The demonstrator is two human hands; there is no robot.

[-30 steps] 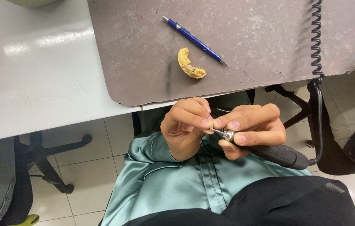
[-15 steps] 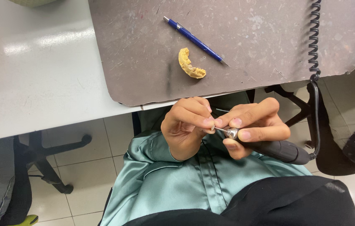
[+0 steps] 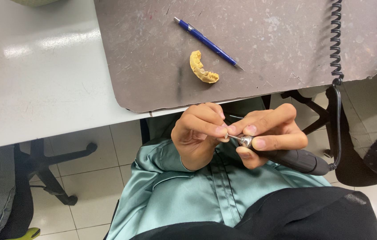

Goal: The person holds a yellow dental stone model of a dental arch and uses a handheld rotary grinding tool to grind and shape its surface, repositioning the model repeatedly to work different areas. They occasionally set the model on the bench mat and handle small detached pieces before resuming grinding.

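The fingers (image 3: 217, 130) of the left hand (image 3: 197, 135) were pinched together on a thin metal bur (image 3: 234, 137), and this bur went into the silver tip of a rotary handpiece (image 3: 286, 156). The right hand (image 3: 270, 133) was closed around the front part of the handpiece; its thumb and first finger pressed the metal collar from both sides. Both hands were held above the lap, in front of a green satin shirt (image 3: 188, 195), just below the edge of the worktop (image 3: 42, 89).

The bur seemed very light and stiff, but thin, so I think it could slip or bend if it was taken only at the end; it was better to hold it on the shank, near the collar. The dark handpiece body looked solid and easy to grip, and its coiled cable (image 3: 336, 40) could pull a little on it.

On the worktop lay a brown scratched mat (image 3: 286, 53). On this mat there was a yellow dental cast (image 3: 202, 67) in a curved shape, probably brittle, and near it a blue pencil (image 3: 207, 43). Both were well apart from the hands. The cable ran over the right side of the mat.
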